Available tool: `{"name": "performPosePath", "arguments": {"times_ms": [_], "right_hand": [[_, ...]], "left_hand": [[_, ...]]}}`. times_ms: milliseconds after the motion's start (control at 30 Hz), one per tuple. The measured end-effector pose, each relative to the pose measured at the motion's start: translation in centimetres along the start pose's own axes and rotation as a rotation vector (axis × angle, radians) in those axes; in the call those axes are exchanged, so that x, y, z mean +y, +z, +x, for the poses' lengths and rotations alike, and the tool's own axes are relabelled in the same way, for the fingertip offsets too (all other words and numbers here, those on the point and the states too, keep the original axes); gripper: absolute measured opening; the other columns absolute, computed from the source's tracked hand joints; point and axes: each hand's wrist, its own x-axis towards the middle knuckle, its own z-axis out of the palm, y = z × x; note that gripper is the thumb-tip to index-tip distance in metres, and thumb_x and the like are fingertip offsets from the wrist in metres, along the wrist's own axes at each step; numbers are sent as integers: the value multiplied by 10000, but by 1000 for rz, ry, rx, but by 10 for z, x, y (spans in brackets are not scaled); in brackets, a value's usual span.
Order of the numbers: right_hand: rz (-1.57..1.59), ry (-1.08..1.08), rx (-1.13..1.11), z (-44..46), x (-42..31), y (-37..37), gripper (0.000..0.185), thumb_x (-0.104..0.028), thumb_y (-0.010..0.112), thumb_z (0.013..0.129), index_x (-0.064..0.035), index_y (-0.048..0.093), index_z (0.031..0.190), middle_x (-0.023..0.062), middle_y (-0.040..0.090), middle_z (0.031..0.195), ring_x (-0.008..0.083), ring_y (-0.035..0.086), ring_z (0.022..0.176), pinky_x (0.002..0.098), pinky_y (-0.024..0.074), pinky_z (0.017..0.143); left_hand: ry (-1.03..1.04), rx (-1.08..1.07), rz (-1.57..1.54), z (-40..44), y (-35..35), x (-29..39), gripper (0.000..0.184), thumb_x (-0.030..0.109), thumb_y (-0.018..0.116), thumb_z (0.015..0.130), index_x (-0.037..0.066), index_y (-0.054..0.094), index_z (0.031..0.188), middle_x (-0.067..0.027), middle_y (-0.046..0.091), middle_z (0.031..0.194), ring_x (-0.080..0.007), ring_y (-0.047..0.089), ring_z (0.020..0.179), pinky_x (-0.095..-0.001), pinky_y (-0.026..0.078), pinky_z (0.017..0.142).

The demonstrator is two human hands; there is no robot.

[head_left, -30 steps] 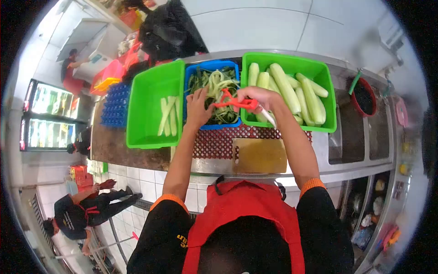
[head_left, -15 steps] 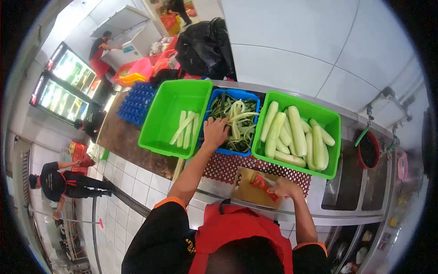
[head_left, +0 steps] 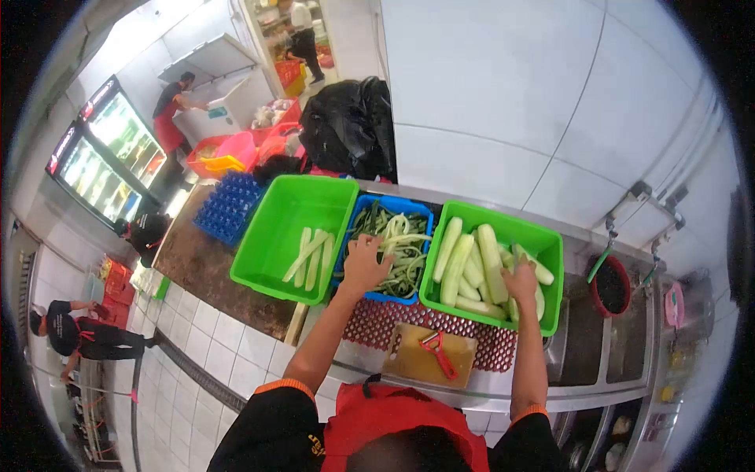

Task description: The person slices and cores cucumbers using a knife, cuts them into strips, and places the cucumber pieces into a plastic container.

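Note:
My left hand (head_left: 367, 266) lies on the pile of green vegetable peelings (head_left: 403, 230) in the blue tub (head_left: 395, 299), fingers apart. My right hand (head_left: 521, 282) reaches into the right green tub (head_left: 553, 315), its fingers spread over peeled cucumbers (head_left: 489, 253); whether they grip one is hard to see. A red peeler (head_left: 440, 355) rests on the tan cutting board (head_left: 405, 350) in front of the tubs. Several long pale cucumber strips (head_left: 313, 259) lie in the left green tub (head_left: 267, 206).
Beneath the board is a red perforated mat (head_left: 495, 346). Sinks (head_left: 583, 346) and a red bucket (head_left: 611, 285) stand at the right. A blue egg tray (head_left: 228, 206) and a black bag (head_left: 350, 130) are on the left and behind. Several people work farther left.
My right hand has let go of the red peeler on the board and moved up into the right green tub. My left hand stays at the peelings. The whole view has shifted slightly.

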Motion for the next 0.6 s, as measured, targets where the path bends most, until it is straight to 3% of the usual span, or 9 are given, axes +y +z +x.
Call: {"name": "performPosePath", "arguments": {"times_ms": [167,233,333,433,500,600], "right_hand": [[-24,82,19,27,-12,9,749,-252,720,726,24,384,1337,316,490,1241,438,559,1070,491,476,887],[-102,165,-148,35,-13,2,699,-239,734,707,34,434,1276,292,512,1235,433,569,1062,492,483,877],[-217,187,-227,39,-16,-15,604,-254,733,698,34,511,1180,274,556,1197,410,585,1059,473,490,882],[-205,223,-220,29,3,-17,540,-261,728,689,20,560,1118,264,597,1143,382,602,1047,450,504,868],[-244,179,-219,14,25,-16,540,-264,730,681,19,569,1112,263,611,1114,377,612,1027,444,508,862],[-243,161,-192,10,27,-34,519,-278,740,665,25,602,1064,256,642,1030,380,634,967,436,516,827]], "left_hand": [[162,55,-175,-18,-4,4,427,264,701,787,80,595,1158,-139,521,1145,-365,467,1063,-447,443,883],[155,62,-219,-29,-13,4,392,239,694,800,77,599,1143,-145,521,1148,-363,465,1069,-444,435,891],[55,-9,-282,-48,-16,1,370,223,684,814,63,597,1136,-151,525,1141,-358,468,1062,-440,421,908],[102,12,-344,-69,-11,-8,359,196,685,816,47,597,1131,-152,550,1103,-322,525,1020,-412,446,881],[-23,-8,-656,-84,-9,-6,340,152,687,813,30,601,1118,-143,596,1036,-274,597,925,-360,482,824],[-54,-48,-609,-99,-5,-4,300,119,673,829,21,607,1104,-118,633,988,-211,630,851,-311,499,769]]}}
